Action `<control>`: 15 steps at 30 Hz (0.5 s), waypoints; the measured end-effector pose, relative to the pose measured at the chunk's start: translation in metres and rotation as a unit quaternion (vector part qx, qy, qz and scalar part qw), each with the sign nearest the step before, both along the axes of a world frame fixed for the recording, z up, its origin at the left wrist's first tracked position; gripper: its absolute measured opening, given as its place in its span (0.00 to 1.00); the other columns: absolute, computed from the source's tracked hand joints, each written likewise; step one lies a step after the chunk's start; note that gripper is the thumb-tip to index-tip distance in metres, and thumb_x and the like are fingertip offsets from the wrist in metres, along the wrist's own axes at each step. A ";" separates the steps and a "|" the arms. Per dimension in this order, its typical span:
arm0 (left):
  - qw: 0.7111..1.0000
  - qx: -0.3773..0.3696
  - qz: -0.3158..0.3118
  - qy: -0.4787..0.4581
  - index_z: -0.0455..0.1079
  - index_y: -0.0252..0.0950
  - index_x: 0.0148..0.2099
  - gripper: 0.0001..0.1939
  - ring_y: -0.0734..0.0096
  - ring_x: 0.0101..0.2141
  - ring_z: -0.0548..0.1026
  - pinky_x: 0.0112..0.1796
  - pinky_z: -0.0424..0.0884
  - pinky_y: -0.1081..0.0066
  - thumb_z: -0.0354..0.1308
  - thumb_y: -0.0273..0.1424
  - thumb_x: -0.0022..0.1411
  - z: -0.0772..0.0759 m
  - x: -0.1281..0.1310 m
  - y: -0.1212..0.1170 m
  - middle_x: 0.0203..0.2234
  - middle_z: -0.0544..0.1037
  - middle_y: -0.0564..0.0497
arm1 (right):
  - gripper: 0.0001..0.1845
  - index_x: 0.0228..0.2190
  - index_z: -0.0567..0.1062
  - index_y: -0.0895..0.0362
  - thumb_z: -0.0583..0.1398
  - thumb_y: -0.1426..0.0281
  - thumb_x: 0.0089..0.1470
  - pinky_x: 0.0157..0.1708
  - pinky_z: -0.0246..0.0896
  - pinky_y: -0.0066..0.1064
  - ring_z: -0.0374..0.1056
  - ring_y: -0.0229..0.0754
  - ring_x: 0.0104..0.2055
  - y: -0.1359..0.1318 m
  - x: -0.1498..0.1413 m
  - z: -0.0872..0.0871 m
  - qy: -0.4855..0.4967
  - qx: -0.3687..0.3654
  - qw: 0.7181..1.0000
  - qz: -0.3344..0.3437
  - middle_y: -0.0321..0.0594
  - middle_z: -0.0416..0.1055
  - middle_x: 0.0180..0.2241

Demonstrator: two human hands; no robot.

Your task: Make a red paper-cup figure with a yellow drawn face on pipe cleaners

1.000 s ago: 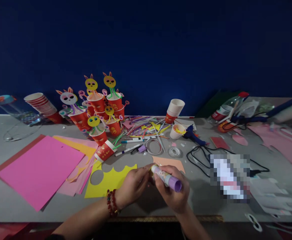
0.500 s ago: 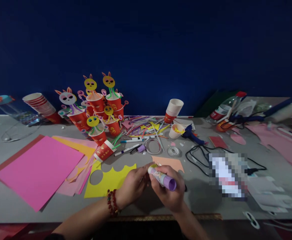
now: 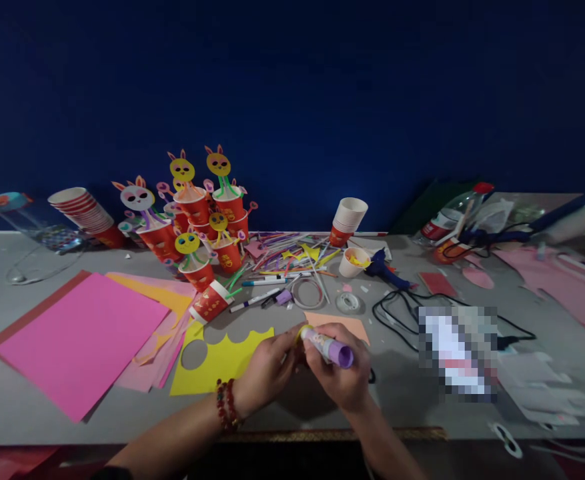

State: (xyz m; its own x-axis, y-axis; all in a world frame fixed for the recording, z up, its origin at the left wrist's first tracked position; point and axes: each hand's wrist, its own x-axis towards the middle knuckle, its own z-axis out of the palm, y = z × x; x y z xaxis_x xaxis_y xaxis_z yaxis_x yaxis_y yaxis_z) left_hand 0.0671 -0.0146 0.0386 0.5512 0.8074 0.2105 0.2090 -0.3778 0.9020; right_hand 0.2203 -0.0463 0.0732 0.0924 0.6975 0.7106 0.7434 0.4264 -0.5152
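My right hand (image 3: 343, 379) is closed round a purple glue stick (image 3: 331, 347), its tip pointing left towards my left hand. My left hand (image 3: 267, 371), with a red bead bracelet at the wrist, pinches a small yellow piece at the glue stick's tip; most of that piece is hidden by the fingers. Both hands hover over the grey table (image 3: 32, 400) near its front edge. Just left of them lies a yellow paper sheet (image 3: 219, 363) with round cut-outs, and behind them an orange paper piece (image 3: 339, 323).
Pink and yellow paper sheets (image 3: 77, 340) lie at the left. Red paper cups with bunny faces (image 3: 195, 220) stand at the back, beside cup stacks (image 3: 85, 213), pens, straws, a tape roll (image 3: 348, 303), a blue glue gun (image 3: 387, 270) with black cord, and a plastic bottle (image 3: 452, 217).
The glue stick and my right hand have shifted slightly left and up against my left hand. Everything else on the table stays put.
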 end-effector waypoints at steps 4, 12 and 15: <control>1.000 0.014 0.005 -0.011 0.67 0.38 0.63 0.23 0.66 0.35 0.80 0.44 0.75 0.70 0.51 0.26 0.67 -0.004 -0.001 0.000 0.38 0.82 0.45 | 0.04 0.34 0.72 0.52 0.62 0.71 0.54 0.29 0.72 0.32 0.75 0.42 0.26 0.001 0.000 0.000 0.006 -0.002 0.999 0.033 0.36 0.78 0.26; 1.000 0.010 0.000 -0.014 0.66 0.36 0.63 0.22 0.67 0.32 0.79 0.43 0.75 0.70 0.49 0.26 0.68 -0.004 0.001 0.000 0.33 0.81 0.46 | 0.03 0.33 0.71 0.52 0.62 0.70 0.55 0.27 0.69 0.31 0.74 0.42 0.24 0.001 0.003 0.001 0.015 -0.012 1.000 0.017 0.35 0.76 0.25; 1.000 0.017 -0.003 -0.018 0.66 0.36 0.63 0.22 0.67 0.34 0.79 0.41 0.75 0.72 0.49 0.26 0.69 -0.004 0.002 -0.001 0.35 0.81 0.45 | 0.03 0.33 0.71 0.53 0.62 0.70 0.55 0.26 0.69 0.30 0.74 0.42 0.25 0.001 0.004 0.002 0.035 -0.027 0.999 0.014 0.35 0.76 0.25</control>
State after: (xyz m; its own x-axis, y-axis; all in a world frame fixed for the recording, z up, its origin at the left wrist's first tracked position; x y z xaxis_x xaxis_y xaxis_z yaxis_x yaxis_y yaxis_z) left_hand 0.0687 -0.0153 0.0349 0.5473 0.7963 0.2577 0.1736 -0.4092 0.8958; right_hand 0.2246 -0.0450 0.0752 0.1204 0.7374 0.6647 0.6922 0.4176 -0.5886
